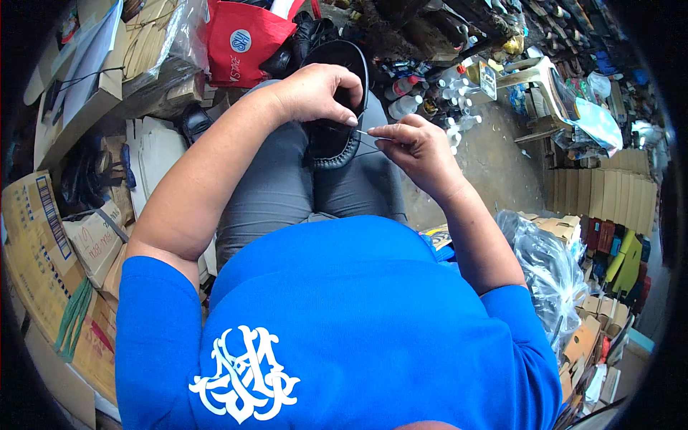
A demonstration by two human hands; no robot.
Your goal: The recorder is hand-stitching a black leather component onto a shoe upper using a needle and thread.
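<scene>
Got red bag (228,61), clear plastic bottles (405,107) nearby; clamping black leathery shoe (334,149) in left hand (321,92), silvery rod (364,133) in right hand (417,149).

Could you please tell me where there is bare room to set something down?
There is bare grey floor between the right hand, bottles, white chair and stacked cardboard. The left side is crowded with cartons, and the left hand holds the black shoe over the lap.

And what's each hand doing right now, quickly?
Left hand: closed on the edge of the black shoe.
Right hand: closed, pinching a thin, needle-like tool.
</scene>
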